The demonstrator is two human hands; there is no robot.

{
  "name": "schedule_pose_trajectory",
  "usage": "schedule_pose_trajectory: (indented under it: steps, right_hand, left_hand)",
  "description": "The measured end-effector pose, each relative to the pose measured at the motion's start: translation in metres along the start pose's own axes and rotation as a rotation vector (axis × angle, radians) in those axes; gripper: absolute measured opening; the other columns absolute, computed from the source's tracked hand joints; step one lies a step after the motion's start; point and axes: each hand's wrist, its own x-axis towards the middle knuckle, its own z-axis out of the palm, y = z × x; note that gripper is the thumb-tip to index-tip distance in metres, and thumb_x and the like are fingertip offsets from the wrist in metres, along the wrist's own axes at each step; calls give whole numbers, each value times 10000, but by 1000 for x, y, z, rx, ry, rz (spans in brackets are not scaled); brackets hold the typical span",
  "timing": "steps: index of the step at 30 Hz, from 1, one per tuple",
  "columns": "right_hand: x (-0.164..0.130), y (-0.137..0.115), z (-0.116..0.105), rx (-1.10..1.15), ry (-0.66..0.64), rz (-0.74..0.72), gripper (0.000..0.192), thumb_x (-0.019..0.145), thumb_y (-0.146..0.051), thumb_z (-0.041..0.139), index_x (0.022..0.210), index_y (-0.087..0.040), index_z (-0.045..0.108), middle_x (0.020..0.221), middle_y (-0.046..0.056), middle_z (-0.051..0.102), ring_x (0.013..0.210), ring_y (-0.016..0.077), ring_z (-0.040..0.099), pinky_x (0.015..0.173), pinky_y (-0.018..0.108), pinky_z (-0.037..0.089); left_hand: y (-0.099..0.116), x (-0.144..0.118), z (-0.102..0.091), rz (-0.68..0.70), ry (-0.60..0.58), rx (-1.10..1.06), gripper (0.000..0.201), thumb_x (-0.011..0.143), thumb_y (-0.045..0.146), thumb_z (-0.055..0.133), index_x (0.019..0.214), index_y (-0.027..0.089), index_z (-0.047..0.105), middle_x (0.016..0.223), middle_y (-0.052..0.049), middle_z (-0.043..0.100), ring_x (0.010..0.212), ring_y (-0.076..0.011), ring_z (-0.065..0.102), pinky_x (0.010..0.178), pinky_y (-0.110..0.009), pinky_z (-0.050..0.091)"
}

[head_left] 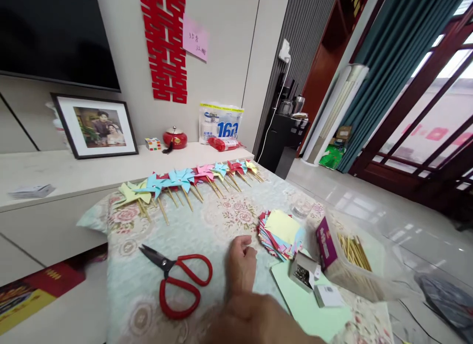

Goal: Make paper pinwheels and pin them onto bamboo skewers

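Note:
My right hand [242,265] rests on the floral tablecloth [207,225] in the middle of the table, fingers curled in, with nothing visible in it. Red-handled scissors [177,280] lie just to its left, blades partly apart. A fanned stack of coloured paper squares [281,233] sits right of the hand, yellow sheet on top. Along the far edge lies a row of several paper pinwheels on wooden sticks [185,181]. My left hand is out of view.
A clear plastic box of wooden sticks [354,260] stands at the right, with a small open box of pins [303,274] and a pale green sheet [314,309] beside it. Behind the table runs a white shelf [92,171] holding a framed photo, a red pot and bags.

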Motion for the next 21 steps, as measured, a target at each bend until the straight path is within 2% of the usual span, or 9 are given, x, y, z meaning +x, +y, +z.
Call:
schedule_pose_trajectory:
  steps: [3,5,6,8,10,12,21]
  right_hand:
    - [-20,21,-42,0,138,52,261,939,-207,515,1113,-323,672,959,25,731,846,201,688,758,277,539]
    - [-29,46,-66,-45,256,99,279,971,-195,447,1132,-277,659,983,57,719,891,214,676,786,317,526]
    - [-33,61,-75,-89,317,136,244,977,-222,452,1082,-256,669,963,68,714,872,217,672,768,322,523]
    - [-38,90,-87,-207,415,232,238,972,-227,442,1031,-234,672,966,90,703,871,234,668,749,341,520]
    - [-43,113,-90,-316,496,323,259,948,-199,436,1057,-222,670,1001,102,694,895,251,670,770,362,522]
    - [-44,128,-88,-391,514,389,274,927,-179,444,1073,-207,674,1020,109,693,908,261,676,776,367,522]
    - [-37,140,-71,-523,324,526,342,879,-142,532,1211,-140,612,1198,173,669,1100,294,629,912,359,467]
  left_hand:
    - [0,0,0,-1,-16,29,258,661,147,601,912,177,652,782,-29,682,630,-162,627,588,-263,494]
    - [2,-1,1,10,-25,30,271,665,148,566,924,167,643,754,-26,672,624,-166,630,571,-263,493]
    - [4,-2,1,12,-25,24,274,660,147,549,919,161,638,750,-28,668,623,-168,632,560,-262,492]
    - [6,-3,2,9,-20,6,281,638,148,534,902,153,630,758,-33,667,619,-165,633,537,-256,491]
    - [9,-4,1,3,-26,-3,287,618,158,540,889,149,632,770,-34,672,606,-154,628,524,-248,489]
    - [11,-5,0,5,-47,7,293,613,171,542,887,144,641,778,-35,681,599,-145,628,527,-243,492]
    - [15,-11,-4,-1,-85,46,271,601,178,545,849,145,650,767,-41,697,586,-142,641,506,-234,495]
